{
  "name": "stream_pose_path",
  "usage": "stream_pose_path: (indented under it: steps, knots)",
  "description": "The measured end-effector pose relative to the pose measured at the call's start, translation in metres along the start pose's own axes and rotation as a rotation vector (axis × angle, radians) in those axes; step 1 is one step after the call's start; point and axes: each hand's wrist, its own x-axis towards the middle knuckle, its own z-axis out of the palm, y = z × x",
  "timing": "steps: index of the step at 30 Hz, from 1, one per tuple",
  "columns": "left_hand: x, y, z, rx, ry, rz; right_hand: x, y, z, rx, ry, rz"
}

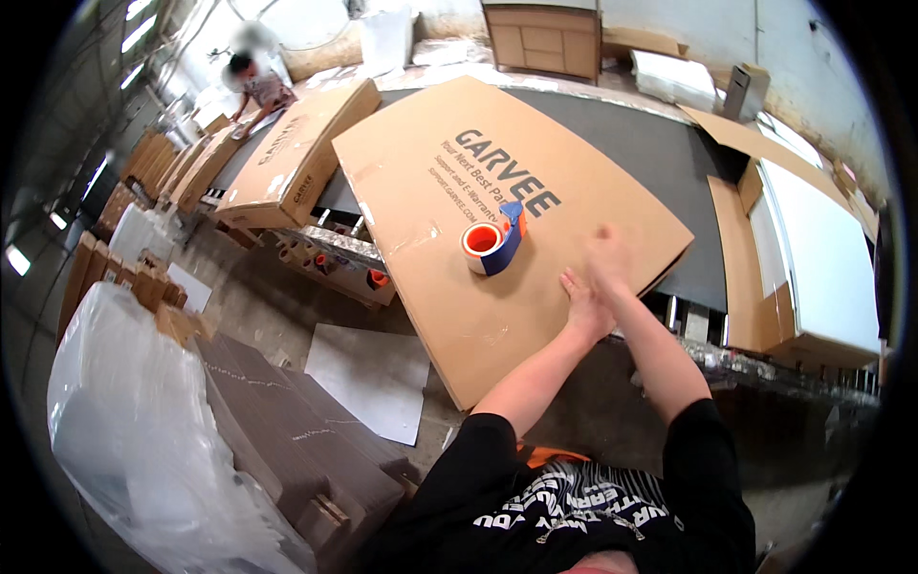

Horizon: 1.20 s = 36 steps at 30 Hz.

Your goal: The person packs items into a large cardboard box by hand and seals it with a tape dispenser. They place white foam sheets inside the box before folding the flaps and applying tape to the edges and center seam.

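Here, across the dark conveyor (pixel 612 124) lies the big carton (pixel 402 182), probably stiff and heavy, best gripped underneath at opposite ends. The tape dispenser (pixel 501 252) on top looks light. The left hand (pixel 586 308) rests there, fingers slightly apart; the right hand (pixel 609 263) blurs, its fingers unclear.

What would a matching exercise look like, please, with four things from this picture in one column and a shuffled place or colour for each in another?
Column one
1. Tape dispenser
2. White sheet
3. White board
4. Left hand

Column two
A. Inside the open box at the right
B. Bare, close beside the right hand
C. Blue and orange
D. Lying on the floor

Right pairs: 1-C, 2-D, 3-A, 4-B.
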Motion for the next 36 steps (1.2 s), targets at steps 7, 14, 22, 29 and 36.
stream_pose_path:
  steps: [7, 14, 22, 29, 36]
  knots:
    - [0.018, 0.045, -0.004, -0.067, -0.076, 0.130, 0.015, -0.043, 0.101, -0.322, -0.075, 0.372]
    - [0.013, 0.012, -0.008, -0.005, -0.088, 0.123, 0.039, -0.043, -0.021, 0.181, -0.383, 0.188]
    - [0.069, 0.064, -0.039, -0.044, 0.009, 0.034, 0.079, -0.029, -0.209, -0.564, 0.002, -0.291]
    - [0.112, 0.096, -0.030, -0.124, 0.064, -0.076, 0.139, -0.026, -0.206, -0.915, -0.300, -0.371]
    - [0.115, 0.103, -0.034, -0.076, 0.138, -0.014, 0.132, 0.043, -0.248, -1.124, -0.560, -0.303]
